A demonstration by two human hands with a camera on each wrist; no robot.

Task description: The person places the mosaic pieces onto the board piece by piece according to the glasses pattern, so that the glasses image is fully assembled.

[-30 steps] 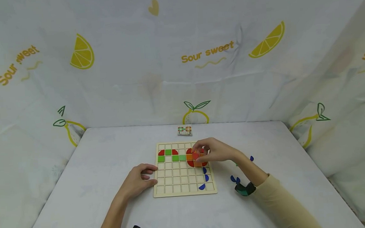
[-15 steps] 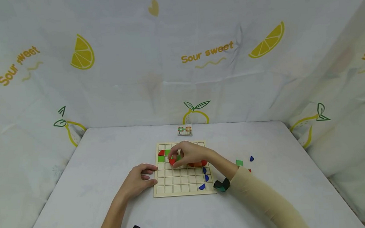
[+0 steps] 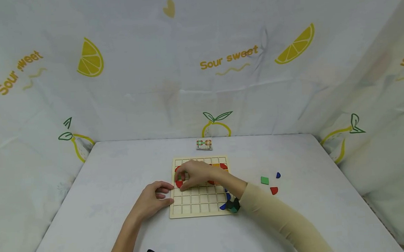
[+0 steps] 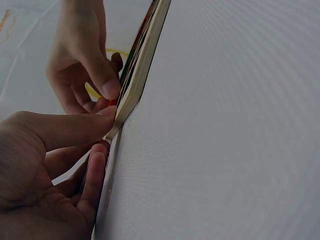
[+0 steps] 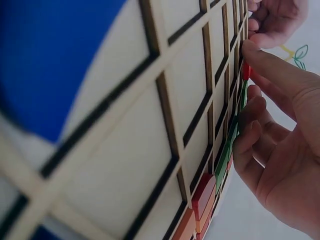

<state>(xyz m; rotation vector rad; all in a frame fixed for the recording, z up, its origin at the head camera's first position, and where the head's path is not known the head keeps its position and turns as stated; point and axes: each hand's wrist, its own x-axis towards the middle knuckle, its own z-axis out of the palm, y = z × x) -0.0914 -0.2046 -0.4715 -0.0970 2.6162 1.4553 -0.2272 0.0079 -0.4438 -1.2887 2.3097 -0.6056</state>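
A square wooden grid board [image 3: 200,199] lies on the white table. At the left side of its upper half, my right hand [image 3: 198,172] pinches a red rounded tile [image 3: 179,184] between thumb and forefinger, down at the cells. The right wrist view has the same red tile [image 5: 246,71] under the fingertips, beside a row of green tiles [image 5: 223,162]. My left hand [image 3: 152,201] rests against the board's left edge, thumb and fingers spread along it. Part of the coloured pattern is hidden behind the right hand and forearm.
Right of the board lie a loose green square [image 3: 264,180], a red half-round piece [image 3: 274,190] and a blue half-round piece [image 3: 278,175]. Blue pieces [image 3: 223,206] sit in the right-hand cells. A small pattern card [image 3: 204,144] lies behind the board.
My right hand has carried the red tile leftward across the board, from the red and orange group to the left column. The left hand has stayed in place.
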